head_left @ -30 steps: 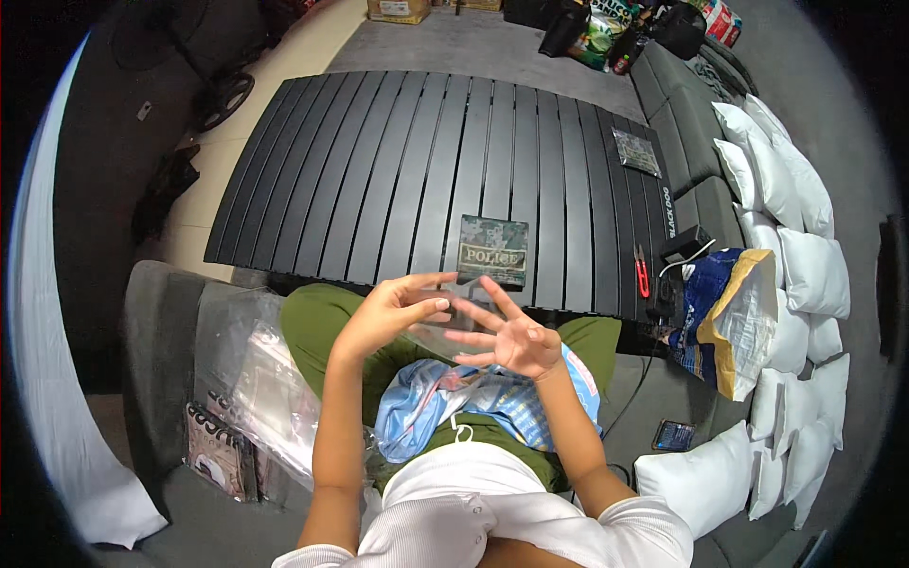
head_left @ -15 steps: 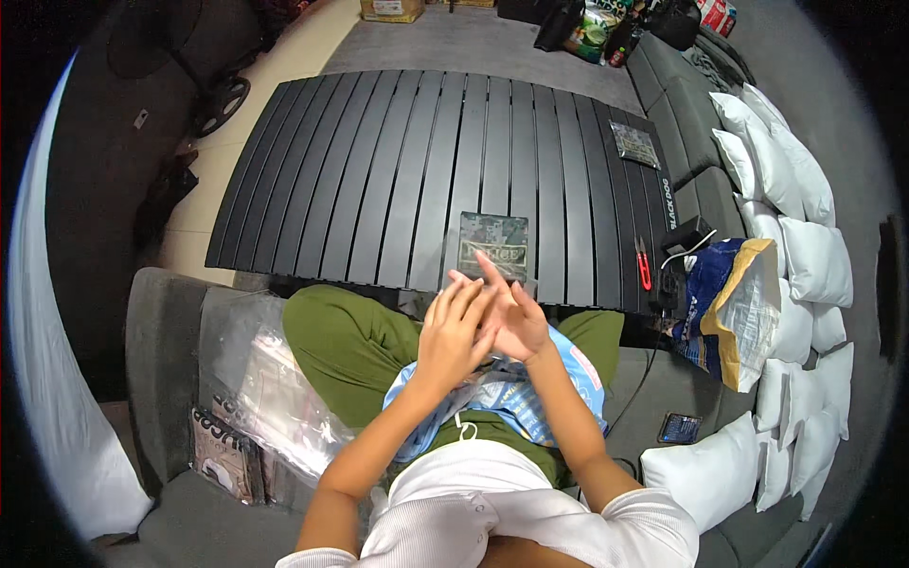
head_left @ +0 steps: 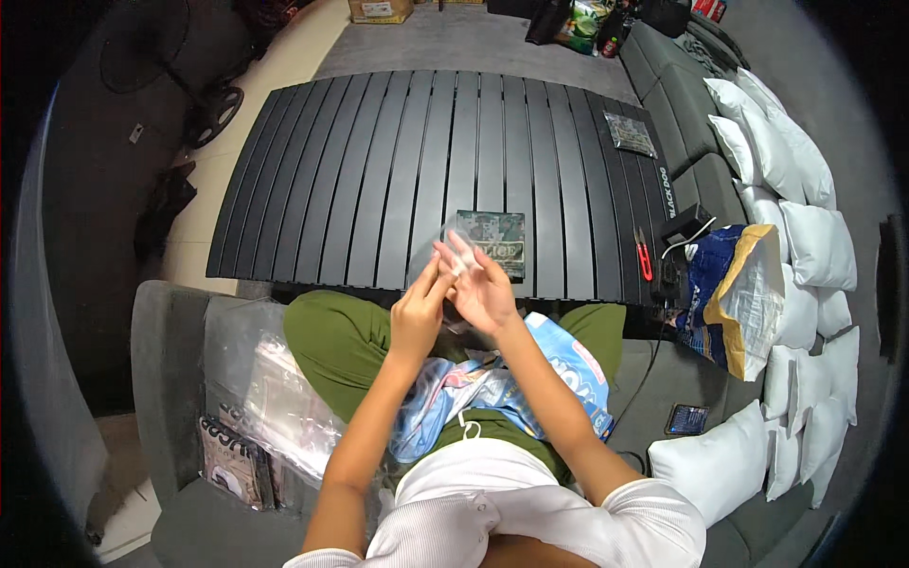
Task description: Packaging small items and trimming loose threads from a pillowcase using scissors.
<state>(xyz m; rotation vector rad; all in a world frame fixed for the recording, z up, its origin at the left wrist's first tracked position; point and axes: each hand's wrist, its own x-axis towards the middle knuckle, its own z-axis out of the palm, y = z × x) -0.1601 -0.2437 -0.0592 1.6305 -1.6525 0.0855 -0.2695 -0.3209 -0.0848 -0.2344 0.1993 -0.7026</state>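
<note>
grip of my left hand: fingers drawn together beside my right hand; cannot tell whether they pinch the clear film showing faintly at my fingertips. right hand: palm showing, fingers extended, loose. camouflage packet lies on the black slatted surface just beyond my right fingers, partly hidden. red-handled snips well to the right of both hands; blue printed bag below, across my lap.

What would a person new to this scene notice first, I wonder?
Probably the wide black table in the upper middle. Next, the left hand and right hand, close together near its closest edge, before a camouflage packet. White pillows heaped along the right side also stand out.
</note>
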